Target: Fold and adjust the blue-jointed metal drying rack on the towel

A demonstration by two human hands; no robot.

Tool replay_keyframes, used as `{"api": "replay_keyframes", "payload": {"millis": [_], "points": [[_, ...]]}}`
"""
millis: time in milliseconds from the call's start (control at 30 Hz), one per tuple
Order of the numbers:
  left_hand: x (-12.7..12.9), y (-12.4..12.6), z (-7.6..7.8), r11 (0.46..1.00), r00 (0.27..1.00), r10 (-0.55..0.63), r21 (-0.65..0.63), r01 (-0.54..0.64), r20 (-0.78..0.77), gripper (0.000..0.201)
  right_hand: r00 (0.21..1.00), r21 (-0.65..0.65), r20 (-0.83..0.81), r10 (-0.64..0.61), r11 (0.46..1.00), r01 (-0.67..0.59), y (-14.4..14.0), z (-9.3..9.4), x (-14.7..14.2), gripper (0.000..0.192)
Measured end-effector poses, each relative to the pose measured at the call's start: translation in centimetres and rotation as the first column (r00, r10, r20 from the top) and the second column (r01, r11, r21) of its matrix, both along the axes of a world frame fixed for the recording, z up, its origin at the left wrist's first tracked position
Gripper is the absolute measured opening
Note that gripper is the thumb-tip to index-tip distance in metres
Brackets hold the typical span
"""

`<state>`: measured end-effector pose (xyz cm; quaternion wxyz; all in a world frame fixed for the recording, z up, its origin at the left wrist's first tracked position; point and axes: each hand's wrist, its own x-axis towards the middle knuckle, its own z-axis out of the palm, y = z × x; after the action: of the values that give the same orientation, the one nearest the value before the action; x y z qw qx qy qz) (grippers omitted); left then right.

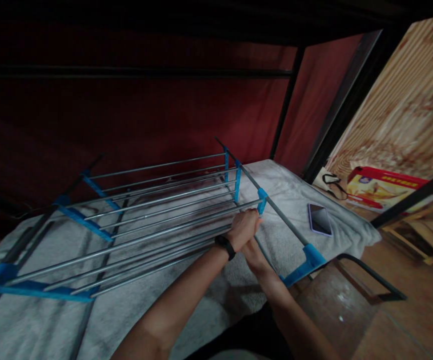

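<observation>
A shoe rack (156, 230) of grey metal tubes with blue plastic brackets lies on its side, on a grey blanket. My left hand (244, 227), with a black band at the wrist, closes round the rack near a blue bracket (262, 200) at its right end. My right hand (253, 251) is just below and behind the left one, close to the same bracket. Its fingers are mostly hidden, so its grip does not show. Another blue bracket (306, 265), nearer to me, has no cross tubes in it.
A phone (319, 219) lies on the blanket (284, 175) right of the rack. Dark bed-frame posts (288, 107) stand behind and to the right. Past the edge are a red and yellow box (385, 187), a wooden crate (426, 235) and a chair with a curved dark arm (370, 275).
</observation>
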<state>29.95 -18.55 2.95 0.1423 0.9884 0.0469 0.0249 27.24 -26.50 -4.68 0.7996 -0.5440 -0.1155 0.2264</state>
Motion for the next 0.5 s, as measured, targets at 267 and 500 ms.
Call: {"api": "replay_keyframes", "payload": {"millis": [267,500], "points": [[-1.5,-0.7,0.9,0.997,0.996,0.01,0.072,-0.016,0.088,0.051,0.84,-0.184,0.432,-0.328,0.88,0.438,-2.2,-0.9,5.3,0.038],[-0.9,-0.5,1.2,0.998,0.999,0.024,0.062,-0.026,0.03,0.042,0.761,-0.325,0.608,-0.227,0.803,0.499,-1.0,-0.3,7.3,0.021]]}}
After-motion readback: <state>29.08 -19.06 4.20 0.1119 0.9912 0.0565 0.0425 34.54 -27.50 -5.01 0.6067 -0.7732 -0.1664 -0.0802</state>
